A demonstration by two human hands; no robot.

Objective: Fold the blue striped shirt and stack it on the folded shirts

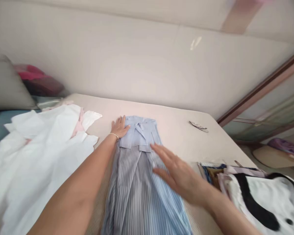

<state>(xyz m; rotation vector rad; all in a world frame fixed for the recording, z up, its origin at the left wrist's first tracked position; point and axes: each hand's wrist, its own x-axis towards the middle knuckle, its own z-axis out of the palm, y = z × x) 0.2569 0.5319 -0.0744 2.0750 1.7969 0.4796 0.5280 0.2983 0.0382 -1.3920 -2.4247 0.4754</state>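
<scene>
A light blue striped garment [137, 173] lies lengthwise over the bed, its upper end showing a tied bow and a short flap. My left hand [120, 127] rests flat at the upper left edge of this garment, fingers stretched out. Over its right side, my right hand [172, 166] is held with fingers extended and thumb apart, gripping nothing. That hand is slightly blurred, and I cannot tell whether its fingertips touch the cloth. The garment's lower end runs out of view at the bottom.
White clothes [46, 143] are heaped at the left, near a grey cushion [8, 85]. Eyeglasses [198, 126] lie on the bed sheet [176, 130]. Folded clothes [267, 195] are stacked at the lower right. A pale wall [137, 58] stands behind the bed.
</scene>
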